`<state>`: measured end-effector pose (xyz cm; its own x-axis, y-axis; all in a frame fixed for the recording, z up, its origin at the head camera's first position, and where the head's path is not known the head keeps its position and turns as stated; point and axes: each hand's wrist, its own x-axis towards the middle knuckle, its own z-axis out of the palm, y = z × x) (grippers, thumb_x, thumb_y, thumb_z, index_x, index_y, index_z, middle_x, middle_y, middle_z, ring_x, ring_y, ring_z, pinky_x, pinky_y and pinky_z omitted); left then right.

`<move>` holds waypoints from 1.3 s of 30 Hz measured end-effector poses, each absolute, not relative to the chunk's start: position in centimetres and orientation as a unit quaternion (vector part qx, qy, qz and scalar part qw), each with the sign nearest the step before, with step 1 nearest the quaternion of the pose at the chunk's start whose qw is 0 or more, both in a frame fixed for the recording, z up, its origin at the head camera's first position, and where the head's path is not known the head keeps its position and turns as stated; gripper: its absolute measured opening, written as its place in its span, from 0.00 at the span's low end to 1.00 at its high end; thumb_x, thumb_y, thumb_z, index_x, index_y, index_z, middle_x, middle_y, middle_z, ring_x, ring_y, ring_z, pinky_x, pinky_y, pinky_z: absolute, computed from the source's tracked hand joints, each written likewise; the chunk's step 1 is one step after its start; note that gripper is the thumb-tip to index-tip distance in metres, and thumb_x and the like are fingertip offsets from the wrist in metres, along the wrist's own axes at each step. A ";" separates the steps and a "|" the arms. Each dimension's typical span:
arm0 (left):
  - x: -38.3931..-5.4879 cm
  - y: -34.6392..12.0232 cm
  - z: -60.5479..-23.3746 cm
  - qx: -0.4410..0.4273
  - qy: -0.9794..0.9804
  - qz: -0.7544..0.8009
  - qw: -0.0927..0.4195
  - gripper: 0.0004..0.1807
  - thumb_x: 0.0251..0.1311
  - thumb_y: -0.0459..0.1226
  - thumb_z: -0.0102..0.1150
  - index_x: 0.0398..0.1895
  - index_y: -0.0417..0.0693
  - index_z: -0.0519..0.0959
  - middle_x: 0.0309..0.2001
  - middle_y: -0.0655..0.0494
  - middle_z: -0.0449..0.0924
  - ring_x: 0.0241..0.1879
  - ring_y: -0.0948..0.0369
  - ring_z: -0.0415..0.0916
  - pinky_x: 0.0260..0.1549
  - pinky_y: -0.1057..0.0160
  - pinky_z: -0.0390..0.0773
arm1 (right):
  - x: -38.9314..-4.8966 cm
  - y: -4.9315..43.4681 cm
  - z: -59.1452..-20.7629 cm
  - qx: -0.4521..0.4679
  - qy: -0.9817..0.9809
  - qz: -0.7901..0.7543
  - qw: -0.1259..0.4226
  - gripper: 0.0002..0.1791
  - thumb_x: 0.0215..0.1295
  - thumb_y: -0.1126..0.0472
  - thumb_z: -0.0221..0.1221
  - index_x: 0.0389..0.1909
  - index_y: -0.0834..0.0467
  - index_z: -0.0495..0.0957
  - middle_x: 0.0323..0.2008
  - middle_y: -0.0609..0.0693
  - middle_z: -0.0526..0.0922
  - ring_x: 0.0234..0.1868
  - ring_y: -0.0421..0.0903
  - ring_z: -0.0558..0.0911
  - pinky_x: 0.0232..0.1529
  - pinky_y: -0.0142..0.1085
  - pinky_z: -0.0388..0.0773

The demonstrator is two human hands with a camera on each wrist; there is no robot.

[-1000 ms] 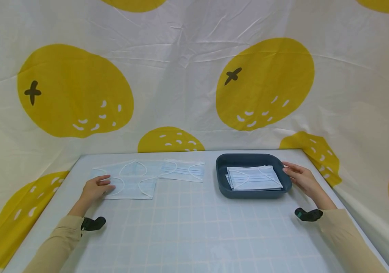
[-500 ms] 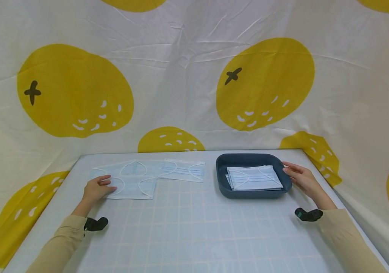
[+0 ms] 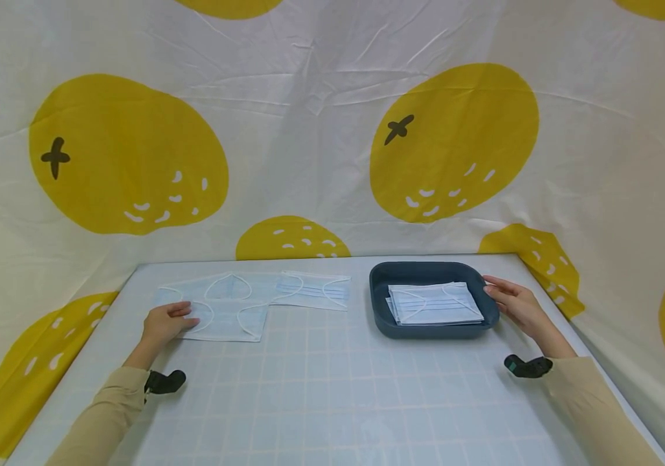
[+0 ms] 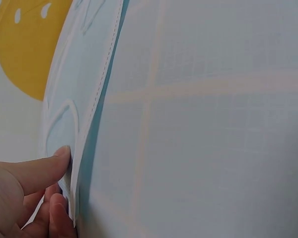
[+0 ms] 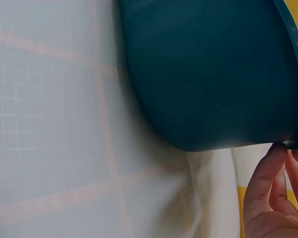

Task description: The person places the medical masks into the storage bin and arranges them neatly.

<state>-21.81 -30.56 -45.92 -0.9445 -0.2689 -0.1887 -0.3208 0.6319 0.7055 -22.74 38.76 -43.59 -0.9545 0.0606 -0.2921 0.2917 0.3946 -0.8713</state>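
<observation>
At the left of the table, my left hand (image 3: 162, 325) pinches the left end of a pale blue face mask (image 3: 224, 322). In the left wrist view the thumb (image 4: 57, 163) lies on top of the mask (image 4: 89, 84) near its ear loop, with the other fingers under its edge. Two more masks lie flat behind and beside it, one of them a pleated mask (image 3: 313, 292). Over on the right, my right hand (image 3: 520, 312) grips the rim of a dark blue-green tray (image 3: 434, 332) at its right end. A stack of masks (image 3: 434, 303) sits inside the tray.
Both hands work over a table (image 3: 332, 395) covered with a pale checked cloth. Behind it hangs a white curtain (image 3: 309, 162) with big yellow fruit shapes. Each wrist wears a black camera band, such as the left band (image 3: 164, 382).
My left hand has shifted slightly to the right at the mask's left end. The right hand, the tray and the masks stay where they were.
</observation>
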 end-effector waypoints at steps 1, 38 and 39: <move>-21.8 -30.5 -45.9 -0.160 0.904 0.396 0.030 0.32 0.54 0.36 0.68 0.60 0.29 0.70 0.56 0.34 0.75 0.61 0.39 0.68 0.62 0.43 0.64 | -22.7 38.8 -43.6 0.107 0.828 -0.541 0.107 0.38 0.69 0.43 0.52 0.73 0.58 0.55 0.67 0.61 0.63 0.42 0.26 0.72 0.43 0.17 0.76; -22.2 -31.0 -46.1 -0.123 0.912 0.387 0.054 0.30 0.63 0.44 0.59 0.58 0.28 0.70 0.54 0.30 0.74 0.51 0.42 0.72 0.48 0.51 0.75 | -22.9 38.7 -43.7 0.113 0.839 -0.523 0.102 0.39 0.69 0.42 0.52 0.73 0.57 0.55 0.63 0.55 0.68 0.42 0.26 0.72 0.51 0.24 0.78; -22.2 -31.2 -46.1 -0.119 0.913 0.386 0.059 0.30 0.63 0.45 0.59 0.58 0.28 0.71 0.53 0.30 0.75 0.49 0.44 0.73 0.45 0.54 0.76 | -22.9 38.7 -43.7 0.111 0.840 -0.522 0.101 0.39 0.69 0.42 0.52 0.73 0.58 0.55 0.64 0.58 0.67 0.42 0.26 0.72 0.51 0.25 0.78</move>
